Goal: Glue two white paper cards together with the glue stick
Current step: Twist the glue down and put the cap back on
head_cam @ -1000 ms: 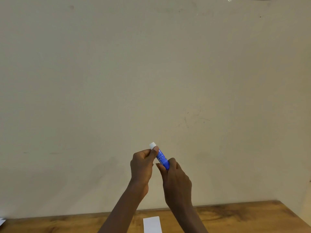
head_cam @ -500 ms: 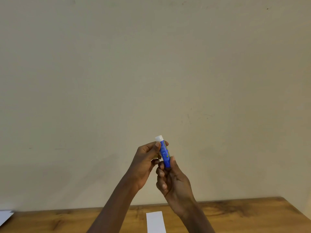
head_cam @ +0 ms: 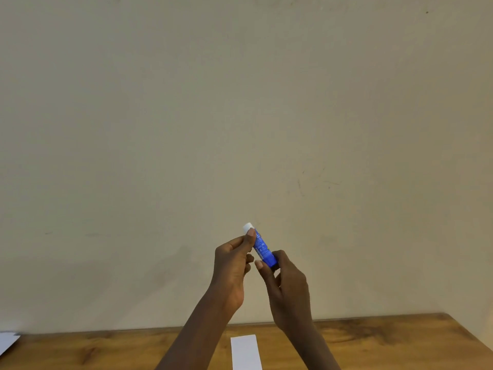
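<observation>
Both hands hold a blue glue stick (head_cam: 262,248) with a white cap up in front of the wall, tilted with the cap to the upper left. My left hand (head_cam: 234,265) pinches the upper part just below the cap, thumb against the cap. My right hand (head_cam: 286,284) grips the bottom end. A white paper card (head_cam: 245,352) lies flat on the wooden table (head_cam: 373,343) below the hands. The corner of another white paper (head_cam: 6,341) shows at the left edge of the table.
A plain beige wall (head_cam: 240,116) fills most of the view behind the table. The table's right corner is visible at the far right.
The glue stick has tipped from nearly upright to leaning upper left again. My right hand's fingers have shifted around its bottom end. The view has dropped slightly, showing more table.
</observation>
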### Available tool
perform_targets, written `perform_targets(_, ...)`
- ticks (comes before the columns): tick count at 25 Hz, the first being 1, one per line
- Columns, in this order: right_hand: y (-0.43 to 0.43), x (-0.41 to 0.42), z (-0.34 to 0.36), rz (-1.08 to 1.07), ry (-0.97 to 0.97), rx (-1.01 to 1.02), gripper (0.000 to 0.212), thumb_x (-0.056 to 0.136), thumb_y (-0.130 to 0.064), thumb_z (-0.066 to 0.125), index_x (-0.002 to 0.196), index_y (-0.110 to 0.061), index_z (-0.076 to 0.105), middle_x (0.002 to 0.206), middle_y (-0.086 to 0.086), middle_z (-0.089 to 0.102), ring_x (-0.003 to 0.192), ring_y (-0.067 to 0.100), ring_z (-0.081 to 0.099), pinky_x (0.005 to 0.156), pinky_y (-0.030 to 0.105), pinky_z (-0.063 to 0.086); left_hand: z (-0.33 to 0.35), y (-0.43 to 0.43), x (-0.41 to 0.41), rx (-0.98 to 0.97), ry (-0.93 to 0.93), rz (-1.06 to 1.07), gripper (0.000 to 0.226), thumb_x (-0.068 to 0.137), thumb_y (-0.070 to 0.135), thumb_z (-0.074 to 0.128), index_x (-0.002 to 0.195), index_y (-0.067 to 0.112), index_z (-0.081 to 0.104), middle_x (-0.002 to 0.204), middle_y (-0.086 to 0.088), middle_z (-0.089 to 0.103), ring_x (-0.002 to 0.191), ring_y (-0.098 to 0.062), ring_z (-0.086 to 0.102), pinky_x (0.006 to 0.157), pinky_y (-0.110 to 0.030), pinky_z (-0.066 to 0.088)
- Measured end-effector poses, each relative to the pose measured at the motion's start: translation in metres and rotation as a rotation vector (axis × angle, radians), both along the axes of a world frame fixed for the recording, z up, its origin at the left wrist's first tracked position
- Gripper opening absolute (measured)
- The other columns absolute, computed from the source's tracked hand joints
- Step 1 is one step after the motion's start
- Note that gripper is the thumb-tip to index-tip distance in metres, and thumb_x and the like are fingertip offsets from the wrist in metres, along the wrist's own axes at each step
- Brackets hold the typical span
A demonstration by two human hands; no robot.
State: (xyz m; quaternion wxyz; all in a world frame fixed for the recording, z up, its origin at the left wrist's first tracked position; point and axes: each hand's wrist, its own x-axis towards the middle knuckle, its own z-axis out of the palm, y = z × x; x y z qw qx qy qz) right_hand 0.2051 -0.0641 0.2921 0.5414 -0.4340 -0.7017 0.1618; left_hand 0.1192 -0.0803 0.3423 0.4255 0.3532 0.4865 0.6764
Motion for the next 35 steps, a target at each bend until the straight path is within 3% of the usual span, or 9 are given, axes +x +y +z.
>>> perform_targets(4, -0.014, 0.012, 0.021, 0.67, 0.704, -0.799, 0.052, 0.084, -0.056, 0.034, 0.074, -0.013, 0.06, 0.054, 0.001, 0.054, 0.039, 0.009, 0.043, 0.04, 0.018, 0.037, 0.002, 0.0, -0.008, 0.088, 0.06, -0.256, 0.027, 0.088, 0.03, 0.049, 0.087, 0.014, 0.071, 0.076, -0.006, 0.058, 0.062, -0.015, 0.043, 0.062, -0.022, 0.042)
perform_targets(7, -0.018, 0.014, 0.025, 0.794, 0.979, -0.876, 0.039, 0.078, -0.042, 0.047, 0.077, -0.006, 0.061, 0.049, 0.001, 0.052, 0.034, 0.007, 0.039, 0.036, 0.015, 0.038, 0.004, -0.004, -0.007, 0.128, 0.168, -0.328, 0.027, 0.091, 0.027, 0.045, 0.088, 0.016, 0.07, 0.065, 0.0, 0.061, 0.058, -0.014, 0.044, 0.071, -0.026, 0.042)
perform_targets(9, -0.021, 0.015, 0.024, 0.78, 0.994, -0.792, 0.032, 0.081, -0.033, 0.047, 0.085, -0.006, 0.063, 0.052, 0.002, 0.055, 0.036, 0.007, 0.044, 0.039, 0.013, 0.044, 0.008, -0.007, -0.01, 0.137, 0.098, -0.37, 0.025, 0.092, 0.02, 0.042, 0.091, 0.013, 0.066, 0.071, -0.003, 0.064, 0.064, -0.018, 0.049, 0.069, -0.025, 0.046)
perform_targets(13, -0.025, 0.018, 0.02, 0.675, 0.899, -0.691, 0.021, 0.086, -0.019, 0.046, 0.087, -0.011, 0.066, 0.059, 0.002, 0.063, 0.043, 0.008, 0.05, 0.044, 0.014, 0.049, 0.011, -0.005, -0.021, 0.216, -0.261, -0.406, 0.033, 0.093, 0.008, 0.034, 0.121, 0.007, 0.051, 0.109, -0.013, 0.059, 0.087, -0.017, 0.063, 0.075, -0.024, 0.054)
perform_targets(15, -0.026, 0.017, 0.019, 0.611, 0.822, -0.667, 0.019, 0.087, -0.018, 0.046, 0.087, -0.015, 0.065, 0.061, 0.002, 0.062, 0.044, 0.008, 0.049, 0.045, 0.015, 0.048, 0.012, -0.005, -0.021, 0.268, -0.288, -0.43, 0.035, 0.094, 0.009, 0.031, 0.124, 0.007, 0.048, 0.11, -0.011, 0.061, 0.093, -0.017, 0.066, 0.078, -0.024, 0.054)
perform_targets(23, -0.029, 0.012, 0.018, 0.431, 0.583, -0.493, 0.014, 0.088, -0.021, 0.047, 0.092, -0.022, 0.06, 0.069, 0.003, 0.061, 0.043, 0.007, 0.05, 0.044, 0.014, 0.041, 0.015, -0.002, -0.018, 0.285, 0.031, -0.377, 0.031, 0.094, 0.013, 0.033, 0.119, 0.026, 0.046, 0.109, 0.001, 0.063, 0.115, -0.021, 0.054, 0.091, -0.035, 0.047)
perform_targets(28, -0.026, 0.008, 0.018, 0.411, 0.648, -0.443, 0.015, 0.089, -0.019, 0.046, 0.093, -0.017, 0.061, 0.064, 0.004, 0.059, 0.044, 0.007, 0.052, 0.045, 0.013, 0.043, 0.012, 0.0, -0.015, 0.197, 0.303, -0.321, 0.023, 0.094, 0.024, 0.033, 0.103, 0.031, 0.054, 0.107, 0.018, 0.061, 0.117, -0.02, 0.047, 0.101, -0.055, 0.022)
perform_targets(31, -0.024, 0.007, 0.015, 0.425, 0.686, -0.437, 0.016, 0.089, -0.017, 0.046, 0.085, -0.021, 0.061, 0.061, 0.004, 0.059, 0.045, 0.007, 0.054, 0.046, 0.013, 0.045, 0.01, 0.003, -0.015, 0.214, 0.338, -0.316, 0.026, 0.095, 0.023, 0.032, 0.112, 0.026, 0.051, 0.115, 0.013, 0.057, 0.114, -0.015, 0.047, 0.094, -0.042, 0.025)
perform_targets(35, -0.02, 0.006, 0.004, 0.423, 0.657, -0.422, 0.018, 0.089, -0.016, 0.047, 0.09, -0.01, 0.065, 0.062, 0.006, 0.058, 0.046, 0.006, 0.054, 0.046, 0.013, 0.044, -0.004, 0.009, -0.011, 0.236, 0.343, -0.313, 0.03, 0.096, 0.019, 0.031, 0.121, 0.019, 0.048, 0.118, 0.004, 0.058, 0.1, -0.001, 0.053, 0.072, -0.002, 0.039)
